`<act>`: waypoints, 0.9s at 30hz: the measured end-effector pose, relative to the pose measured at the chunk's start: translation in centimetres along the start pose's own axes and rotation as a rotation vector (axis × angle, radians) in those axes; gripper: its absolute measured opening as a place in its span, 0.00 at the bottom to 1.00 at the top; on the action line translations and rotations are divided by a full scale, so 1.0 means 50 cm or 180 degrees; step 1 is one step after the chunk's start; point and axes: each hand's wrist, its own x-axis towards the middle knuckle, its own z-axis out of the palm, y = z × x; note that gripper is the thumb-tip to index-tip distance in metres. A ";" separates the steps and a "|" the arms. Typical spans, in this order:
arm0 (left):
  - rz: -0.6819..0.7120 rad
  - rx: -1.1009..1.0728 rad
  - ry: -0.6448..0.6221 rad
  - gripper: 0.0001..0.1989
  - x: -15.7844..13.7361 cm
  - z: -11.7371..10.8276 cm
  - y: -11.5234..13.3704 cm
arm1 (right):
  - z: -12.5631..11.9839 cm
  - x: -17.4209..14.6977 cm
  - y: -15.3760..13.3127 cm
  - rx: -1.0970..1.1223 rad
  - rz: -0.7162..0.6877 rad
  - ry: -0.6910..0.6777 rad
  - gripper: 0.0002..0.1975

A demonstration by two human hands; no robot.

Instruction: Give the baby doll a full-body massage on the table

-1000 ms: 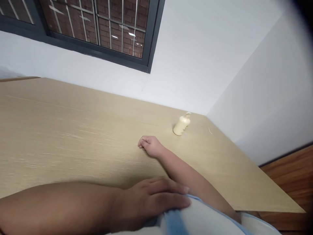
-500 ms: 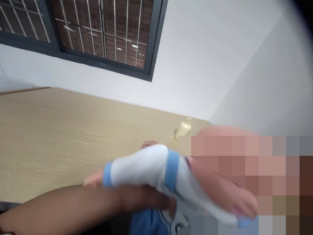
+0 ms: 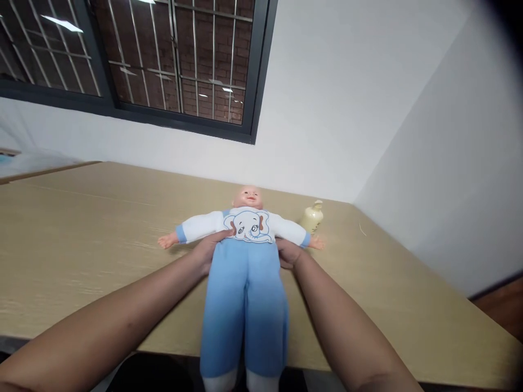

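A baby doll (image 3: 245, 294) in a white top with an elephant print and light blue trousers is face up over the table, its head toward the wall and its legs reaching past the near edge. My left hand (image 3: 211, 247) grips the left side of its waist, thumb on the front. On the other side, my right hand (image 3: 288, 252) is closed round the waist, its fingers partly hidden by the doll. Both doll arms stretch out sideways. A cream pump bottle (image 3: 312, 216) stands just behind the doll's arm at the right.
The light wood table (image 3: 102, 218) runs back to a white wall (image 3: 327, 109). A dark-framed window (image 3: 183, 60) with metal bars is above it. Clear plastic (image 3: 36, 160) lies at the far left beyond a wooden edge.
The doll was close to the camera and lying sideways across my arm; now it is lower, farther away and straight, held at the waist by both hands. The view has steadied.
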 end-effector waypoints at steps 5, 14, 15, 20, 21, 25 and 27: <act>-0.0154 -0.0041 -0.0159 0.26 0.014 -0.009 -0.007 | -0.047 -0.021 0.007 0.0845 0.0322 -0.0291 0.26; -0.0177 0.0207 -0.0101 0.30 0.021 -0.022 -0.004 | -0.052 -0.026 0.008 0.0888 0.0770 -0.0650 0.28; -0.0147 0.0233 -0.0042 0.30 0.019 -0.024 -0.003 | -0.051 -0.025 0.007 0.0878 0.0826 -0.0680 0.27; 0.0245 0.0708 -0.0138 0.30 0.004 -0.032 0.006 | -0.055 -0.022 0.004 0.0677 0.1058 -0.0610 0.24; 0.0336 0.0908 -0.0157 0.31 0.003 -0.034 0.006 | -0.055 -0.022 0.002 0.0591 0.1094 -0.0588 0.23; 0.0630 0.2321 0.0608 0.30 0.003 -0.048 0.011 | -0.050 -0.026 -0.012 0.0123 0.1312 -0.0457 0.24; 0.0742 0.3205 0.1043 0.30 0.005 -0.054 0.014 | -0.043 -0.029 -0.024 -0.0210 0.1460 -0.0366 0.27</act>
